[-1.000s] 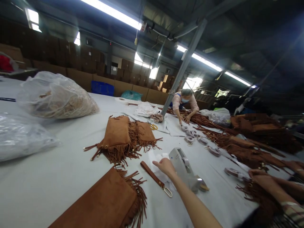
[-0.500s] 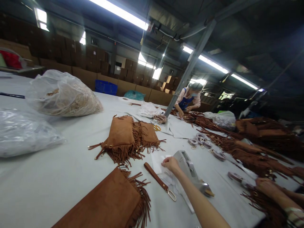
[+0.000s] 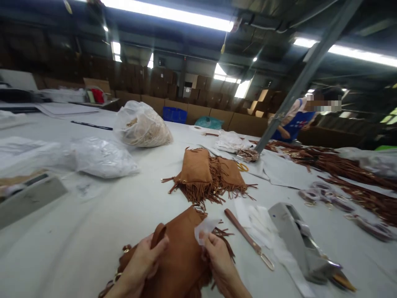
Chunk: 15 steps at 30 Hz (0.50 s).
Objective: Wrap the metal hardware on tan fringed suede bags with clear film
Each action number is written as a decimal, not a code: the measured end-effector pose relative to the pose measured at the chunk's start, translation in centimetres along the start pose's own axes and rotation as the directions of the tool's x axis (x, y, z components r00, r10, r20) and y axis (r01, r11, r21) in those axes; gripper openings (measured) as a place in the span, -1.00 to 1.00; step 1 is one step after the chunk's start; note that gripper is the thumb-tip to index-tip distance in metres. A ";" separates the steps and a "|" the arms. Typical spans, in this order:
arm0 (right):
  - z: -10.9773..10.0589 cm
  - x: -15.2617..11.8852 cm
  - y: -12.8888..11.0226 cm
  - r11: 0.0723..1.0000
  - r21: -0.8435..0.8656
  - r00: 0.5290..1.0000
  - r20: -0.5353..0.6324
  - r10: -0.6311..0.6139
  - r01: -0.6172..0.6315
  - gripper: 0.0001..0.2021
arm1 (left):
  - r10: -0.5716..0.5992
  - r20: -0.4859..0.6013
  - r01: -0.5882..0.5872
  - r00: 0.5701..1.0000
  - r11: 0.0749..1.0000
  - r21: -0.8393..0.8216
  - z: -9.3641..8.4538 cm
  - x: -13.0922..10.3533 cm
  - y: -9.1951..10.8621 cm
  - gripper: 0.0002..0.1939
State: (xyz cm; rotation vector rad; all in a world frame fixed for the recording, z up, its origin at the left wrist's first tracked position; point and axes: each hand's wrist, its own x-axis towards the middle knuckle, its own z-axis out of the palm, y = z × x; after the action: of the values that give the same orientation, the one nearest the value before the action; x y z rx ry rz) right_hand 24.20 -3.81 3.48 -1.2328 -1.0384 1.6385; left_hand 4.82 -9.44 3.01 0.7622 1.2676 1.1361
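Observation:
A brown fringed bag lies on the table in front of me. My left hand is closed on a brown strap that loops up over the bag's left side. Between the thumb and fingers of my right hand is a small thin white sheet, held over the bag's right edge. A brown wrist strap with a metal clip lies just right of that hand. Beyond it are white sheets beside a grey tape dispenser.
Two smaller fringed bags lie ahead, near yellow-handled scissors. Clear plastic bags and another dispenser are on the left. A metal post rises at right; a person in a blue apron stands beyond. Coiled straps lie right.
My right hand has moved from the white sheets to the bag, carrying a small white sheet. My left hand has come into view, gripping the strap. The view has turned left.

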 end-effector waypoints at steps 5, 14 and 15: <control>5.0 -0.7 0.8 0.983 -0.081 0.986 0.044 -0.162 0.165 -0.60 | -0.185 0.125 0.203 0.975 0.968 -0.146 0.0 0.2 2.3 -0.44; 5.2 -1.1 2.3 0.958 -0.236 0.984 -0.032 -0.178 0.165 -0.49 | -0.181 0.159 0.195 0.971 0.978 -0.078 -0.1 -0.5 1.9 -0.56; 5.1 -1.2 2.4 0.974 -0.201 0.993 -0.028 -0.116 0.108 -0.47 | -0.174 0.143 0.185 0.974 0.981 -0.063 0.0 -0.6 1.9 -0.57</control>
State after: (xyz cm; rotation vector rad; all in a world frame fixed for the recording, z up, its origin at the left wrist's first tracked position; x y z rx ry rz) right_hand 19.14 -6.43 2.57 -1.3053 -1.2483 1.4462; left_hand 4.41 -9.39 4.92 0.6437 1.1478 0.9636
